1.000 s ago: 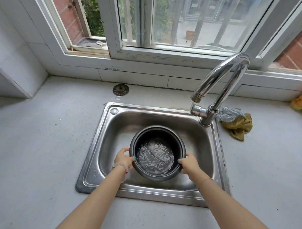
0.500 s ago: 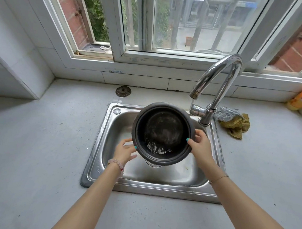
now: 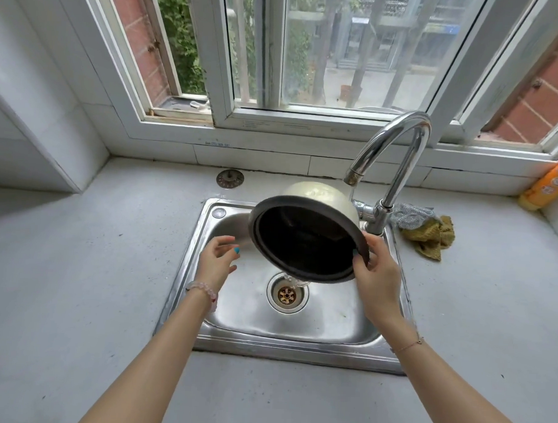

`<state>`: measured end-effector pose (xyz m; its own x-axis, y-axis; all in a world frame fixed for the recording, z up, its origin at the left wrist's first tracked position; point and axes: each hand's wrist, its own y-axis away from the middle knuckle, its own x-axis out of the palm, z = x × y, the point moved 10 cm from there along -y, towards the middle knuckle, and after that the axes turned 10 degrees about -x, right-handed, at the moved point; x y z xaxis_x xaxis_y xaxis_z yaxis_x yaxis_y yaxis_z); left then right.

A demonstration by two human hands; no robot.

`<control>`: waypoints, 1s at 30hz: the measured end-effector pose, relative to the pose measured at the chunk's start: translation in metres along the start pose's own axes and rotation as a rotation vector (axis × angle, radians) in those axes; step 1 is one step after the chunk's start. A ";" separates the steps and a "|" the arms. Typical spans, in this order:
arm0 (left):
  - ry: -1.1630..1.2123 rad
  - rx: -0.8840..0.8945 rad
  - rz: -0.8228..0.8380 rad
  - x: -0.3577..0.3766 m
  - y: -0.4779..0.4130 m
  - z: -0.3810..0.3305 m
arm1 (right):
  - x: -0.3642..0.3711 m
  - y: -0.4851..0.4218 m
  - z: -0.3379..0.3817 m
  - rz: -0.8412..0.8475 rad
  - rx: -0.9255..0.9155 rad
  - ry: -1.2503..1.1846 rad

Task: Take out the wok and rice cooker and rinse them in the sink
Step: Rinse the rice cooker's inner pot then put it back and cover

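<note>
Dark-lined, pale metal rice cooker pot [image 3: 305, 240] tipped steeply above steel sink [image 3: 235, 327], so rinse water is drained toward drain [image 3: 286, 295]. Rim clamped by right hand [image 3: 375, 271]; left hand [image 3: 217, 259] released, fingers apart. Wok not seen.

head view, close above sink [image 3: 186, 290], facing down toward window [image 3: 340, 55]

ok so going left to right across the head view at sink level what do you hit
left hand → rice cooker pot → right hand → yellow cloth → orange bottle
</note>
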<state>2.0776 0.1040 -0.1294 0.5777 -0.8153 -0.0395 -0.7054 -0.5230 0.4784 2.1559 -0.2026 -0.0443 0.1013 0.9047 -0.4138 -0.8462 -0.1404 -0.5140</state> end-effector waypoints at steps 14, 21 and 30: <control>0.098 -0.116 -0.020 -0.024 0.021 0.025 | -0.033 0.002 0.097 -0.074 -0.723 0.366; -0.111 0.043 -0.056 -0.038 0.034 0.012 | -0.040 0.011 0.100 -0.043 -0.753 0.424; -1.038 0.783 -0.340 -0.040 0.081 -0.059 | -0.051 0.020 0.103 -0.055 -0.761 0.493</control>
<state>2.0216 0.1085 -0.0376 0.4401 -0.2451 -0.8639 -0.8390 -0.4551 -0.2983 2.0802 -0.2102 0.0442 0.4922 0.6678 -0.5584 -0.2770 -0.4879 -0.8278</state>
